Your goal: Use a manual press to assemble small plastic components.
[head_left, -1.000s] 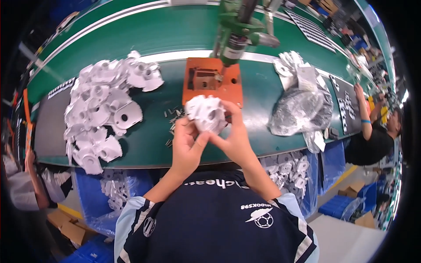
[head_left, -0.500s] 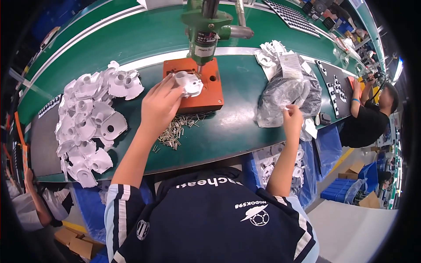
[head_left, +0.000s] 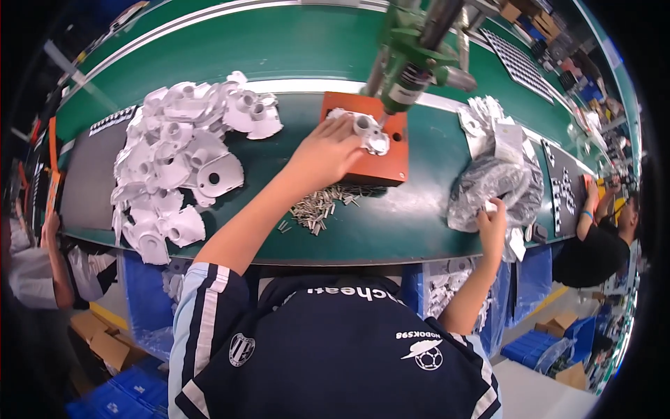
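Observation:
My left hand (head_left: 329,152) rests with bent fingers on a white cast metal housing (head_left: 375,142), gripping it on the orange block (head_left: 380,169). Over the block's right part, the tip of a green press (head_left: 408,77) comes down close to the housing. Out to the right, my right hand (head_left: 493,225) is closed in a pinch in front of a clear plastic bag (head_left: 481,192). Something small and whitish shows at its fingertips, too small to name. Loose metal pins (head_left: 321,208) lie heaped below the block, under my left forearm.
A large pile of white housings (head_left: 174,164) covers the bench's left side. More white parts (head_left: 480,115) lie behind the bag. Dark trays with small parts (head_left: 562,185) stand farther right. Blue bins (head_left: 143,279) sit below the bench edge. Other people work at both sides.
My view has swung, so the bench appears shifted to the right. My left hand stays on the housing, and my right hand is still pinched by the bag.

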The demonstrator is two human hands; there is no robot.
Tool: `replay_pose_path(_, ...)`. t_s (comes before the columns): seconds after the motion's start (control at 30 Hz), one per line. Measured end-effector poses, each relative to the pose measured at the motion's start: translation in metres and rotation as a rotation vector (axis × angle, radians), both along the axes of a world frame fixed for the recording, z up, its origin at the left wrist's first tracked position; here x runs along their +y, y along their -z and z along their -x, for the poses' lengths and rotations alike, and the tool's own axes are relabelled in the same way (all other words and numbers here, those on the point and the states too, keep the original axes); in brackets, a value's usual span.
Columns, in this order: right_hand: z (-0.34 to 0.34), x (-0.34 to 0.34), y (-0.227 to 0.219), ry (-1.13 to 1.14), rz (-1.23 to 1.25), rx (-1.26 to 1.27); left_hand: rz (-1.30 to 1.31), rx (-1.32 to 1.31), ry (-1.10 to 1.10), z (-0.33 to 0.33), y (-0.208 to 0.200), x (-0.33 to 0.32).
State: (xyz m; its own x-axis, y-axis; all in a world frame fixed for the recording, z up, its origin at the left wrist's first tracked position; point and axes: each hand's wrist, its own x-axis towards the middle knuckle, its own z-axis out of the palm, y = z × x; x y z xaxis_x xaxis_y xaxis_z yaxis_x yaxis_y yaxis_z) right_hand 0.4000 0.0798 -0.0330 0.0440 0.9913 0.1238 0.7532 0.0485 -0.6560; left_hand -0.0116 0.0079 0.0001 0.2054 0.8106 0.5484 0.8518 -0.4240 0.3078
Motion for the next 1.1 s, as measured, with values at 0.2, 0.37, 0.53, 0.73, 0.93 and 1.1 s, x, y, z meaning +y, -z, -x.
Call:
replay_pose_path(0.2, 0.015, -0.017, -0.056, -0.060, -0.156, 0.437, 0.043, 0.104, -0.033, -0.008, -0.008, -0.007)
replay_pose_path(0.37, 0.135, -0.010, -0.071, -0.362, -0.031, 0.485, 0.019, 0.071, -0.079, -0.007, -0.003, -0.009)
replay_pose_path(0.53, 0.215, 0.016, -0.064, -0.572, -0.239, 0.322, 0.000, 0.033, -0.085, -0.008, -0.001, -0.008)
replay_pose_path(0.73, 0.238, 0.032, -0.038, -0.691, -0.304, 0.230, -0.002, 0.036, -0.071, -0.009, -0.002, -0.007)
replay_pose_path(0.93, 0.234, 0.016, -0.045, -0.784, -0.525, -0.034, 0.025, 0.029, -0.107, -0.008, -0.001, -0.007)
replay_pose_path(1.1, 0.228, -0.009, -0.047, -0.728, -0.595, -0.133, 0.001, 0.025, -0.105, -0.007, 0.000, -0.008)
